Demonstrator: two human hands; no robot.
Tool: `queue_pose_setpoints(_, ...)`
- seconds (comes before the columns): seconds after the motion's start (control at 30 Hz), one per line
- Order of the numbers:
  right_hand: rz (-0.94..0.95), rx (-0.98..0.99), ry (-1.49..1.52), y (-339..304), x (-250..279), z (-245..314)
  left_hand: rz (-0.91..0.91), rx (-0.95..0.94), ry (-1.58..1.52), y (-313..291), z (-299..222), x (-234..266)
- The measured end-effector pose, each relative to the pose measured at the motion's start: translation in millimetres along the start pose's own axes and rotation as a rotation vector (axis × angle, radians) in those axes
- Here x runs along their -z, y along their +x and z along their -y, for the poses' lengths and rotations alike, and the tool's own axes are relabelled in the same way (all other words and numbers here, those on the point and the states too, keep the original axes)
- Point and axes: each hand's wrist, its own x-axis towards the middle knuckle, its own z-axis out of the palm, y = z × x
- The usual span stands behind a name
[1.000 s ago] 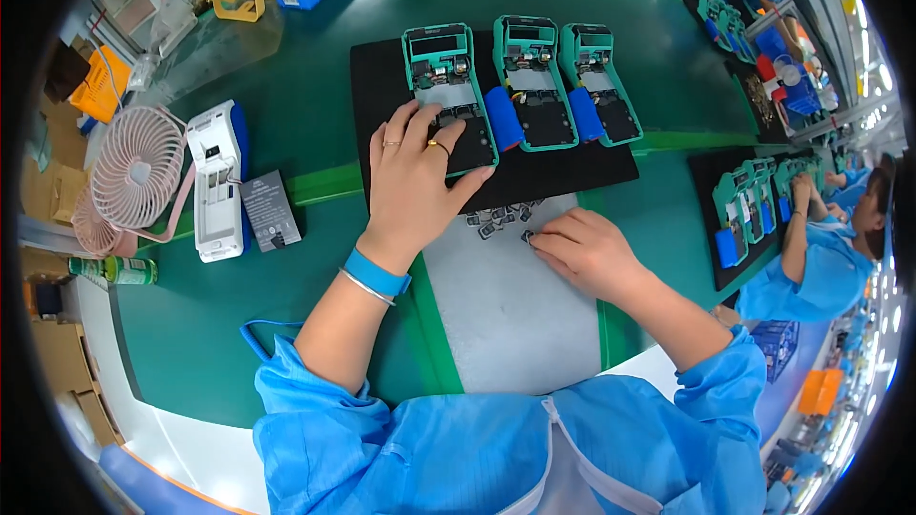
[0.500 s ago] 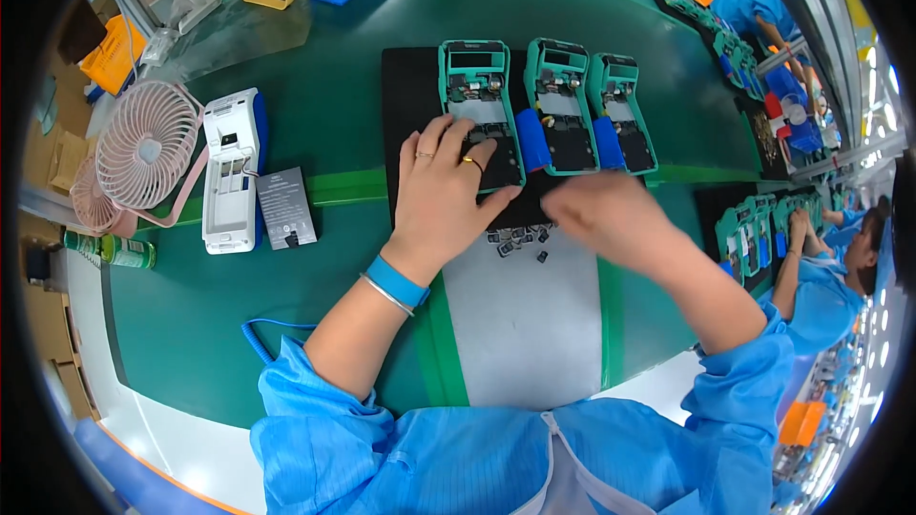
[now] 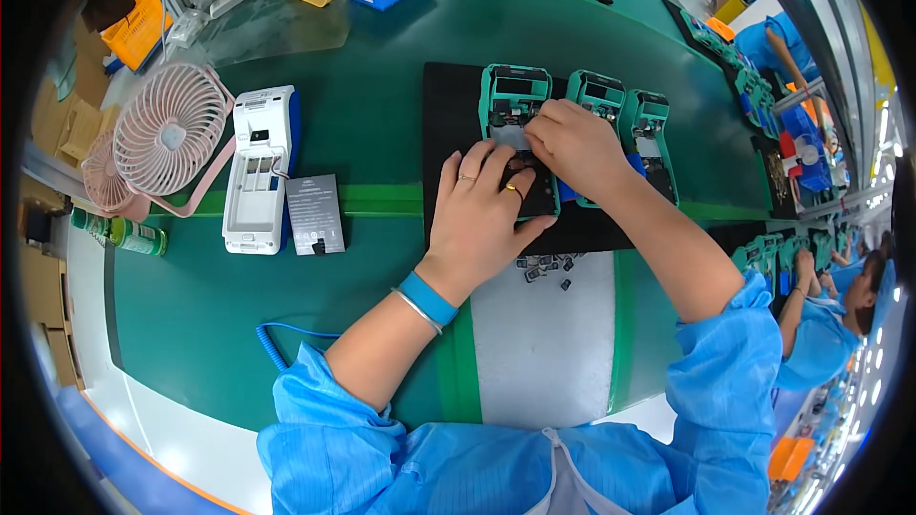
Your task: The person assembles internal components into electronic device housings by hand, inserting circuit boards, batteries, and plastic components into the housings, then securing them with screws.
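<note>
The leftmost teal housing [image 3: 508,133] lies toward one o'clock on a black mat [image 3: 450,119]. The left hand [image 3: 485,217] rests spread, unclenched, across it; the right hand [image 3: 576,149] bunches over its middle, grasp impossible to tell. Small parts [image 3: 546,268] lie at its six o'clock.

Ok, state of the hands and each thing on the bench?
Left teal housing, open.
Left hand, spread, resting on it.
Right hand, fingers bunched there; grip hidden.
Middle teal housing, mostly covered.
Right teal housing, open.
White device, open, compartment exposed.
Grey battery, lying outside the device.
Small black parts, loose.
Pink fan, standing; spinning unclear.
</note>
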Motion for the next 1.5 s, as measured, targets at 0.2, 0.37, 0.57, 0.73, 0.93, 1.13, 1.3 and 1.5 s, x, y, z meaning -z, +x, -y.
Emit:
queue_pose_setpoints(0.2, 0.111, 0.083, -0.127, 4.7, 5.0, 2.9, 0.008, 0.011, -0.003, -1.1, 0.6, 1.0)
queue_pose_setpoints(0.37, 0.108, 0.088, -0.142, 9.5, 5.1, 1.1, 0.019, 0.01, 0.014, -0.1, -0.1, 2.2)
queue_pose_setpoints(0.57, 0.152, 0.066, -0.161, 17.3, 15.7, 4.3, 0.015, -0.003, 0.009, 0.6, -1.3, 2.7)
queue_pose_setpoints(0.73, 0.278, 0.076, -0.239, 20.5, 13.6, 7.4, 0.005, -0.02, -0.011, 0.4, 1.3, 2.1)
queue_pose_setpoints(0.93, 0.224, 0.03, -0.221, 20.7, 8.5, 5.0, -0.001, -0.027, 0.002, 0.7, -1.1, 3.4)
queue_pose_setpoints(1.13, 0.127, -0.028, -0.167, 17.3, 17.5, 0.4, -0.013, -0.051, 0.013, 2.4, -2.8, 2.0)
queue_pose_setpoints(1.3, -0.024, -0.361, 0.34, -37.4, 53.8, 27.0, -0.023, -0.05, 0.024, 0.2, 0.3, 6.8)
queue_pose_setpoints(1.5, 0.177, -0.499, 0.552, -136.7, 78.9, 72.8, 0.026, -0.099, 0.063, 6.1, 10.4, 20.1)
